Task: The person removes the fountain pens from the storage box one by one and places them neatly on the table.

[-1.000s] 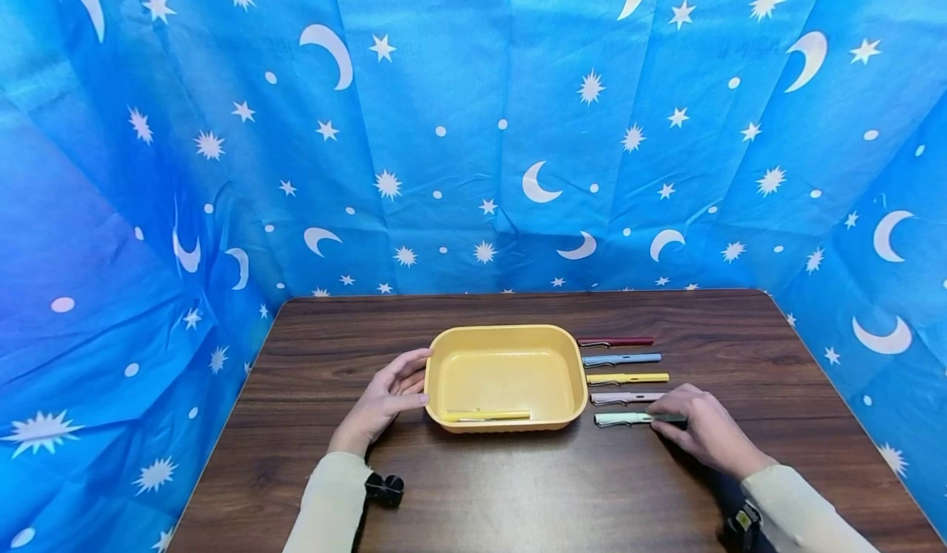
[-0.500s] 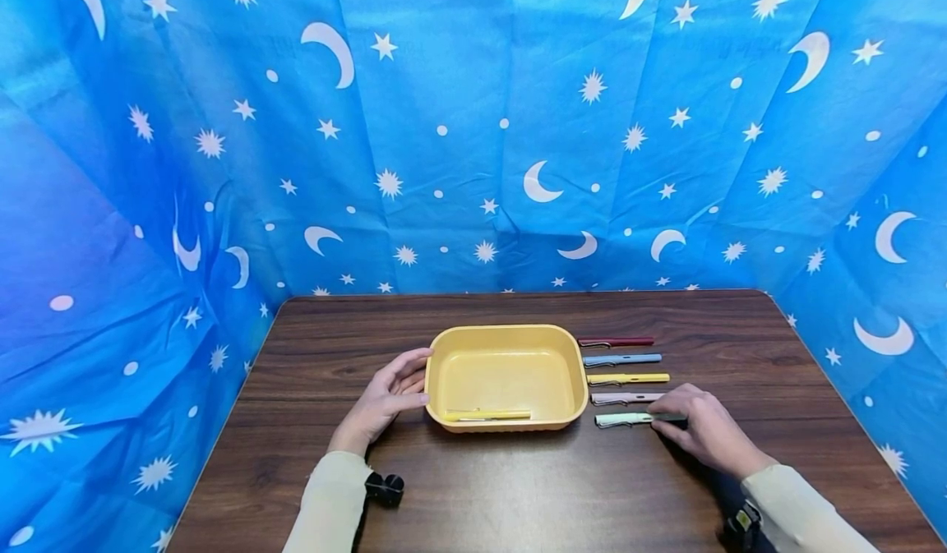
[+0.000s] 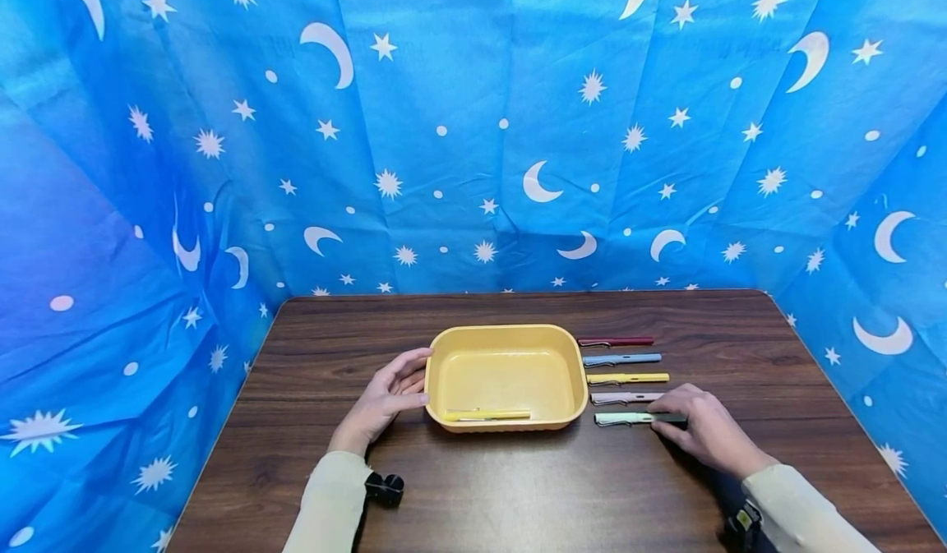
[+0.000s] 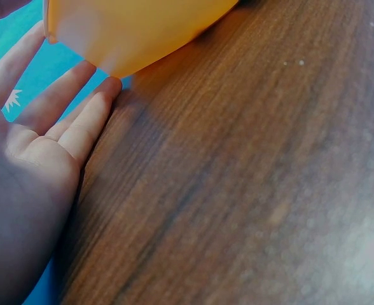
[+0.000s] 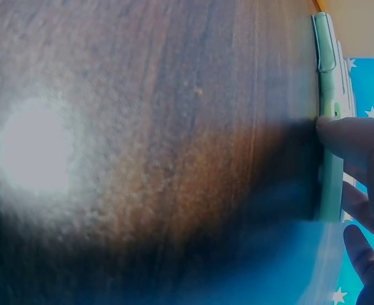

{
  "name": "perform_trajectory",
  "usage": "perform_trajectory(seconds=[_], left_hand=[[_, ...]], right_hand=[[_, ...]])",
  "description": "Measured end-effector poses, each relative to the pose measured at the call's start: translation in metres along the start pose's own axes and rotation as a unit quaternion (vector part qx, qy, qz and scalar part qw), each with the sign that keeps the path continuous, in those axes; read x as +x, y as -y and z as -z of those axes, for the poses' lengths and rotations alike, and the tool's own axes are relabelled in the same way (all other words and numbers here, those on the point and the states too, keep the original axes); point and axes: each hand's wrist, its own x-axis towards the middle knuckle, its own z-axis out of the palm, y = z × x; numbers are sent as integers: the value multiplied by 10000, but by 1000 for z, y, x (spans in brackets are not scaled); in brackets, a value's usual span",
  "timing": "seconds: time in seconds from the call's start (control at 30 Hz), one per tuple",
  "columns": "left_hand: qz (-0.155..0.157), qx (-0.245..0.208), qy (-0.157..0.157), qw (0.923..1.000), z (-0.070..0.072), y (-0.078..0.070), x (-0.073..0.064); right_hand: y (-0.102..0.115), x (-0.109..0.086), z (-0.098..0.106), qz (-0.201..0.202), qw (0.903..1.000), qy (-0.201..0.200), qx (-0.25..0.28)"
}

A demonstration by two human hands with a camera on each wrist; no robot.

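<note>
A yellow rectangular tray [image 3: 510, 329] stands on the table with a yellow pen [image 3: 491, 414] lying along its near inside edge. My left hand [image 3: 381, 405] rests against the tray's left side. In the left wrist view its fingers [image 4: 60, 95] reach out fairly straight to the tray's outer wall. To the right of the tray, my right hand [image 3: 703, 430] pinches the barrel of a pale green pen [image 3: 620, 419], which lies nearest me in a row. The right wrist view shows the thumb [image 5: 349, 135] on the pen; part of the pen is hidden by the hand.
Beyond the green pen lie a pale lilac pen [image 3: 625, 398], a yellow one, a blue pen [image 3: 623, 360] and a dark red pen [image 3: 617, 342], roughly parallel, caps toward the tray. A blue cloth [image 3: 473, 167] with moons and stars surrounds the wooden table [image 3: 503, 495].
</note>
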Motion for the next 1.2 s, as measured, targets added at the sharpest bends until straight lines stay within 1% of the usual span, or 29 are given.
perform_trajectory(seconds=[0.33,0.47,0.57,0.67,0.83,1.07,1.2], left_hand=[[33,79,1,10000,0,-1,0],[50,65,-6,10000,-1,-1,0],[66,25,-17,10000,-1,-2,0],[55,-25,-17,10000,-2,-3,0],[3,-12,-4,10000,-2,-4,0],[-14,28,16,10000,-3,-5,0],[13,109,-26,9999,-4,-5,-1]], right_hand=[[5,7,11,-187,9998,109,41],[9,14,20,-285,9995,-42,94],[13,23,31,-470,9984,-224,215],[19,34,41,-765,9957,-288,442],[33,56,53,-1143,9885,-236,959],[55,86,56,-1200,9762,-164,1801],[69,104,54,-1101,9694,-55,2194]])
